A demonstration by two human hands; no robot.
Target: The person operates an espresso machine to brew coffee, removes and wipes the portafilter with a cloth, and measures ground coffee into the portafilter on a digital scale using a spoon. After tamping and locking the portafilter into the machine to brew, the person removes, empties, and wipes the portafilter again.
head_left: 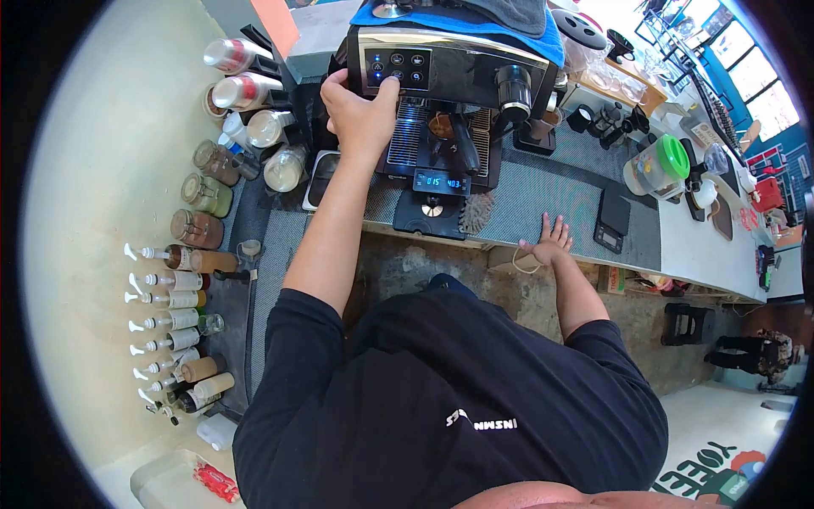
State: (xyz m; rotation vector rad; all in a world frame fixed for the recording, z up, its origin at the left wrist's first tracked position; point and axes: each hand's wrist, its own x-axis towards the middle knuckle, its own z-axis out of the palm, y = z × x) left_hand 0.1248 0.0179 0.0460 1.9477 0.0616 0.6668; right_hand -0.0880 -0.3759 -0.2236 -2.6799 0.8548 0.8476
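My left hand (363, 114) is at the front of the espresso machine (462, 64). Its thumb rests on a lower button of the control panel (409, 66), while its fingers curl at the panel's left edge, apart from the thumb. Under the machine's head, a black portafilter handle (464, 146) points toward me. Beside the handle a small dark vessel shows a brown surface (441, 126). A lit scale display (443, 182) sits in front of the drip tray. My right hand (549, 241) lies on the counter's front edge, fingers spread, holding nothing.
Right of my right hand is a black scale (611, 219); farther back stands a green-lidded tub (660, 168). A round brush (476, 212) lies by the tamper (432, 209). Jars (206, 193) and pump bottles (182, 299) line the left wall. A person (759, 352) is far right.
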